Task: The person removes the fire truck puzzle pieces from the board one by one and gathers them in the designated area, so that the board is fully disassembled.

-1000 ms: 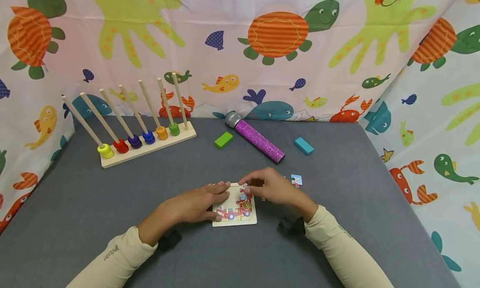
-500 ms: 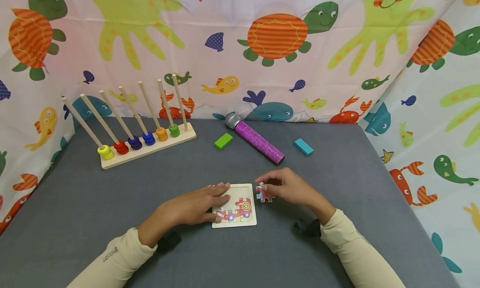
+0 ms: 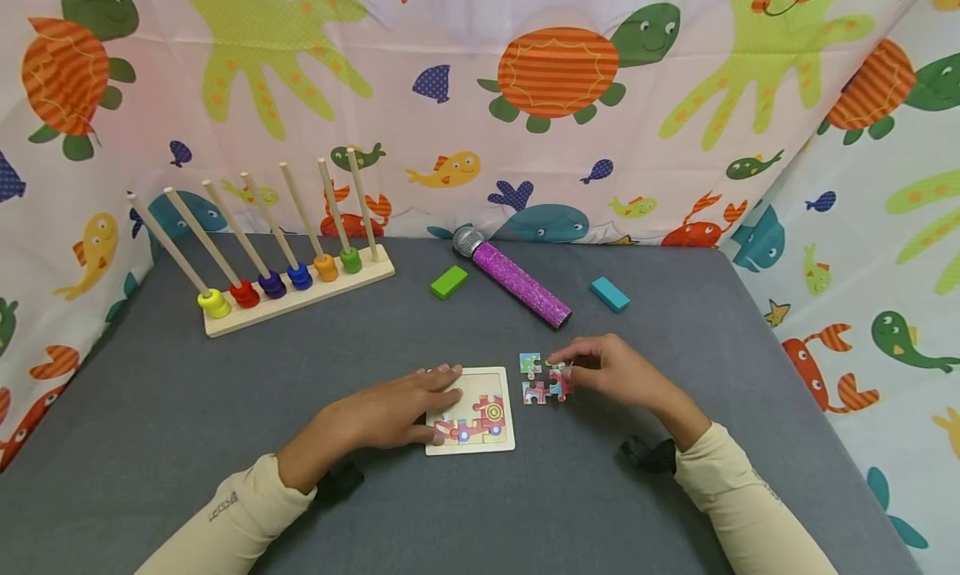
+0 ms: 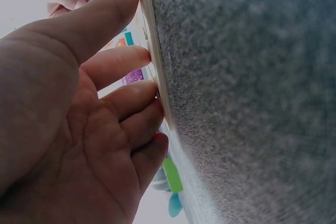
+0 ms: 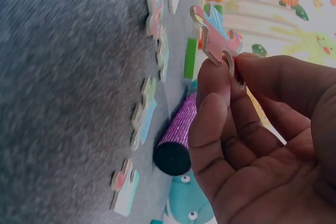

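My left hand (image 3: 390, 404) rests on the left side of a small wooden puzzle board (image 3: 478, 382), its fingers extended over the frame. Several joined pieces of a red vehicle picture (image 3: 467, 430) fill the board's lower part, and its upper part shows bare wood. To the right of the board, my right hand (image 3: 618, 371) pinches a red-and-blue puzzle piece (image 5: 214, 35) between thumb and fingers. In the right wrist view the piece stands tilted above the table. Loose puzzle pieces (image 3: 530, 362) lie beside the right hand, partly hidden by it in the head view.
Behind the hands lie a green block (image 3: 449, 282), a glittery purple microphone (image 3: 521, 283) and a blue block (image 3: 610, 294). A wooden peg stand (image 3: 300, 296) with coloured rings is at the back left. A patterned curtain (image 3: 450, 117) closes off the back.
My right hand has moved rightward from over the board, taking the puzzle piece off it to beside the loose pieces. My left hand has stayed on the board.
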`<control>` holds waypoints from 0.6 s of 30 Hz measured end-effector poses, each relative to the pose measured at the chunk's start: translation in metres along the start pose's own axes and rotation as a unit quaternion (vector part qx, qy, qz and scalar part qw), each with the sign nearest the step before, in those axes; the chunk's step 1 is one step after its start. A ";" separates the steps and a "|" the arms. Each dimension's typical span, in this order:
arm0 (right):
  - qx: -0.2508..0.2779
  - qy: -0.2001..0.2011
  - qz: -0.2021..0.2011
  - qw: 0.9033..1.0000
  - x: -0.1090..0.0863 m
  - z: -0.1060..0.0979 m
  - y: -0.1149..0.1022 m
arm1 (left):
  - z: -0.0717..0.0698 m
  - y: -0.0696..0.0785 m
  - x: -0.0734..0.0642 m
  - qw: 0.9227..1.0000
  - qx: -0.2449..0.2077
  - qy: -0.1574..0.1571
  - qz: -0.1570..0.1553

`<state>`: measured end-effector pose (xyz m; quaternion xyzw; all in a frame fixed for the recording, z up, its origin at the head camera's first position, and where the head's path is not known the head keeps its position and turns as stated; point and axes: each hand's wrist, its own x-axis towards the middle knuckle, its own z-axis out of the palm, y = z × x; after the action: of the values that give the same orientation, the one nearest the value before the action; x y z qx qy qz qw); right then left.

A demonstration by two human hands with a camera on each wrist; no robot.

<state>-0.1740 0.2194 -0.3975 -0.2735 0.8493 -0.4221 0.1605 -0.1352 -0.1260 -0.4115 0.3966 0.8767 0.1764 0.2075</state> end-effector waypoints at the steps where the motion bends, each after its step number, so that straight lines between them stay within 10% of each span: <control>1: -0.001 -0.001 0.004 1.000 0.000 -0.001 0.001 | 0.000 0.000 0.000 1.000 0.000 0.000 -0.001; 18: 0.029 -0.033 0.045 0.998 -0.002 0.000 0.021 | 0.000 0.001 0.001 1.000 -0.011 0.001 -0.017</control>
<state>-0.1790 0.2312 -0.4140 -0.2438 0.8424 -0.4298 0.2148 -0.1350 -0.1252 -0.4113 0.3789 0.8818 0.1826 0.2134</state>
